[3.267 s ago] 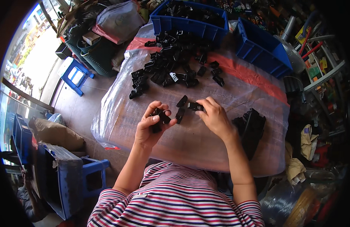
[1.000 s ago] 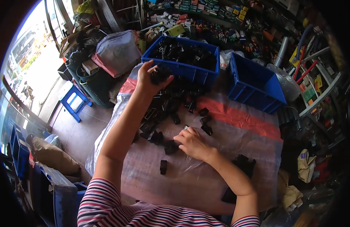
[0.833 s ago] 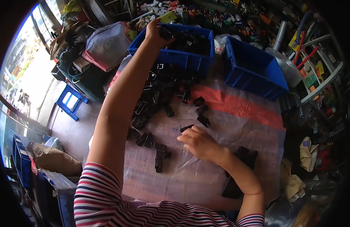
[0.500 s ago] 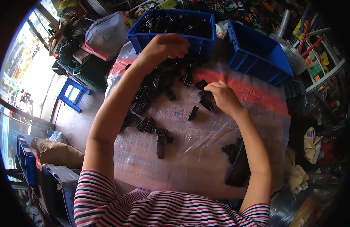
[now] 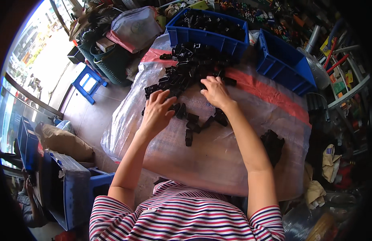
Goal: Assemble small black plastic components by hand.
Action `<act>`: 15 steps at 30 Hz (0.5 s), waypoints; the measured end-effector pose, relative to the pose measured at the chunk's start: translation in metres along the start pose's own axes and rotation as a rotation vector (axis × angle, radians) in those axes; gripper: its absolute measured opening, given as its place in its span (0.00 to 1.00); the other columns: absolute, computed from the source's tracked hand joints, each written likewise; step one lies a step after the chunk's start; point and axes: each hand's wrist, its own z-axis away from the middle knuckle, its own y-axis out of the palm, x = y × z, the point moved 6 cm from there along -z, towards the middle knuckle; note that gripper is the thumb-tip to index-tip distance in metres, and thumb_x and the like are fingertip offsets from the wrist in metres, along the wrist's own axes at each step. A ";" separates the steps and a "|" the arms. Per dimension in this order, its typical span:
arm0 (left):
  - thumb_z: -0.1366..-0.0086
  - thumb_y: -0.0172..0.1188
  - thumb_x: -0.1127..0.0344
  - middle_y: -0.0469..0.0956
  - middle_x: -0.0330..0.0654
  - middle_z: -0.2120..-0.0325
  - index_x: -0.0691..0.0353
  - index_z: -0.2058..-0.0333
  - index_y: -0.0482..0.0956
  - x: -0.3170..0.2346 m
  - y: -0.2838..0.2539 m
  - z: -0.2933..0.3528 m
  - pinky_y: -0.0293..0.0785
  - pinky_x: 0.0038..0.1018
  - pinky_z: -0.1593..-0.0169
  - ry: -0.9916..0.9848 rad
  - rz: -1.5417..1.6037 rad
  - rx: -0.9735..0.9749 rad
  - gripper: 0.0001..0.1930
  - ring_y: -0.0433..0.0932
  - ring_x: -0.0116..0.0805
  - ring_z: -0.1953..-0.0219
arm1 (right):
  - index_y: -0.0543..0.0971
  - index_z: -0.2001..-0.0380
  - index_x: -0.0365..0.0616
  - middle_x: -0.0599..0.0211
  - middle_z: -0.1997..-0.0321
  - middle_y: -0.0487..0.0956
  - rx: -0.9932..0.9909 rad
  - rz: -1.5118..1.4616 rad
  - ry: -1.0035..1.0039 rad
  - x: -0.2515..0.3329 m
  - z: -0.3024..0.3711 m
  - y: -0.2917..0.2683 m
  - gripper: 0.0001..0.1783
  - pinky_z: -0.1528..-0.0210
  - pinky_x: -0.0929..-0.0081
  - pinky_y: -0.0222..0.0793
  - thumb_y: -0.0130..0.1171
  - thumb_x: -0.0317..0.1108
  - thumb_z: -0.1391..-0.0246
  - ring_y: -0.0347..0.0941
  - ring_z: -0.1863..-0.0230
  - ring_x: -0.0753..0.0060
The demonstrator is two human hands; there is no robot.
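Note:
A heap of small black plastic parts (image 5: 182, 74) lies on the far half of the sack-covered work surface (image 5: 186, 164). At the heap's near left edge is my left hand (image 5: 156, 111), its fingers spread and bent down beside the parts. My right hand (image 5: 216, 93) reaches to the heap's near right edge, fingers apart and tips against the parts. Nothing shows gripped in either hand, though the right fingertips are partly lost among the black pieces. Several loose black parts (image 5: 190, 127) lie between my hands, nearer to me.
A blue bin full of black parts (image 5: 208, 38) stands behind the heap. Right of it sits another blue bin (image 5: 284, 68). More black pieces (image 5: 272, 146) lie beside my right forearm. A blue stool (image 5: 86, 82) is on the floor at left.
My left hand has come back from in front of the full bin to the heap's near left edge. My right hand has shifted left toward the heap. The view has turned slightly.

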 end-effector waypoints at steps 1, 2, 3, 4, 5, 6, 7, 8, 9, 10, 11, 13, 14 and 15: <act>0.50 0.63 0.70 0.63 0.44 0.43 0.56 0.52 0.73 -0.001 0.017 0.008 0.58 0.43 0.41 0.012 0.001 0.124 0.24 0.56 0.45 0.39 | 0.72 0.57 0.42 0.54 0.60 0.75 0.034 0.072 0.042 -0.003 0.002 0.010 0.20 0.52 0.61 0.65 0.60 0.30 0.57 0.67 0.53 0.51; 0.50 0.63 0.70 0.64 0.45 0.44 0.57 0.51 0.73 0.000 0.023 0.016 0.58 0.42 0.41 0.036 0.114 0.182 0.24 0.55 0.46 0.38 | 0.69 0.52 0.41 0.53 0.59 0.74 0.114 0.095 0.023 0.005 0.007 0.017 0.26 0.51 0.60 0.65 0.61 0.31 0.57 0.66 0.53 0.50; 0.50 0.63 0.70 0.65 0.45 0.44 0.57 0.51 0.72 0.001 0.025 0.023 0.58 0.41 0.40 0.062 0.224 0.236 0.24 0.55 0.47 0.38 | 0.71 0.52 0.42 0.53 0.57 0.74 0.135 0.005 -0.038 0.020 0.014 0.016 0.26 0.49 0.61 0.64 0.62 0.32 0.58 0.66 0.52 0.50; 0.50 0.62 0.72 0.68 0.45 0.47 0.58 0.54 0.75 0.008 0.020 0.028 0.59 0.40 0.41 0.096 0.332 0.241 0.21 0.58 0.48 0.39 | 0.72 0.54 0.43 0.54 0.56 0.75 0.236 -0.112 -0.045 0.031 0.023 0.018 0.24 0.48 0.62 0.64 0.61 0.32 0.58 0.66 0.51 0.50; 0.50 0.60 0.75 0.73 0.47 0.52 0.60 0.58 0.77 0.012 0.009 0.028 0.63 0.37 0.43 0.109 0.415 0.172 0.17 0.65 0.48 0.44 | 0.74 0.56 0.43 0.54 0.56 0.75 0.333 -0.218 -0.041 0.038 0.030 0.011 0.22 0.47 0.63 0.63 0.61 0.33 0.57 0.66 0.50 0.50; 0.50 0.60 0.75 0.74 0.47 0.53 0.61 0.60 0.78 0.021 0.001 0.025 0.65 0.36 0.45 0.033 0.435 0.111 0.16 0.68 0.47 0.46 | 0.78 0.61 0.44 0.56 0.57 0.76 0.400 -0.330 -0.067 0.049 0.031 -0.003 0.16 0.48 0.64 0.64 0.59 0.33 0.56 0.67 0.51 0.51; 0.50 0.60 0.76 0.75 0.47 0.55 0.61 0.61 0.78 0.030 -0.006 0.020 0.67 0.35 0.47 -0.044 0.454 0.051 0.14 0.71 0.47 0.49 | 0.78 0.61 0.44 0.56 0.57 0.76 0.396 -0.322 -0.070 0.044 0.024 -0.009 0.16 0.48 0.64 0.64 0.59 0.33 0.56 0.67 0.51 0.51; 0.51 0.59 0.76 0.76 0.47 0.56 0.61 0.62 0.78 0.031 -0.016 0.011 0.70 0.34 0.51 -0.032 0.374 -0.024 0.14 0.74 0.47 0.54 | 0.78 0.63 0.43 0.56 0.60 0.77 0.344 -0.352 0.027 0.030 0.013 -0.020 0.13 0.49 0.64 0.65 0.58 0.33 0.55 0.68 0.53 0.51; 0.49 0.59 0.74 0.75 0.47 0.56 0.61 0.61 0.78 0.028 -0.018 -0.003 0.69 0.35 0.50 -0.038 0.401 -0.053 0.14 0.73 0.47 0.54 | 0.79 0.65 0.43 0.56 0.62 0.77 0.289 -0.377 0.130 0.011 0.001 -0.031 0.12 0.51 0.63 0.66 0.58 0.33 0.54 0.69 0.55 0.52; 0.48 0.60 0.72 0.74 0.48 0.55 0.60 0.60 0.78 0.020 -0.013 -0.022 0.67 0.35 0.49 0.013 0.363 -0.057 0.14 0.72 0.47 0.52 | 0.79 0.67 0.43 0.57 0.65 0.78 0.063 -0.183 0.083 -0.019 -0.010 -0.041 0.09 0.54 0.63 0.67 0.56 0.32 0.53 0.71 0.58 0.53; 0.48 0.60 0.69 0.73 0.48 0.53 0.59 0.59 0.77 0.014 -0.008 -0.042 0.66 0.35 0.47 0.059 0.320 -0.064 0.15 0.70 0.46 0.50 | 0.79 0.66 0.44 0.58 0.64 0.77 -0.134 -0.066 0.058 -0.047 -0.021 -0.050 0.09 0.55 0.63 0.66 0.56 0.32 0.53 0.70 0.58 0.54; 0.47 0.61 0.64 0.70 0.48 0.49 0.57 0.55 0.75 0.004 0.008 -0.085 0.62 0.36 0.44 0.089 0.235 -0.107 0.18 0.66 0.47 0.46 | 0.77 0.58 0.47 0.56 0.55 0.76 -0.277 0.000 0.118 -0.089 -0.042 -0.058 0.16 0.49 0.62 0.61 0.56 0.39 0.49 0.68 0.52 0.50; 0.46 0.61 0.58 0.65 0.49 0.45 0.55 0.51 0.72 0.003 0.023 -0.110 0.59 0.39 0.42 0.097 0.190 -0.121 0.23 0.60 0.50 0.41 | 0.76 0.56 0.47 0.52 0.51 0.73 -0.236 0.050 0.148 -0.110 -0.041 -0.046 0.18 0.46 0.62 0.59 0.56 0.42 0.49 0.66 0.49 0.49; 0.46 0.61 0.58 0.65 0.49 0.45 0.55 0.51 0.72 0.000 0.038 -0.131 0.59 0.39 0.42 0.109 0.200 -0.123 0.23 0.60 0.50 0.41 | 0.75 0.54 0.47 0.49 0.46 0.70 -0.192 0.098 0.183 -0.128 -0.039 -0.037 0.21 0.43 0.61 0.57 0.56 0.44 0.49 0.65 0.47 0.47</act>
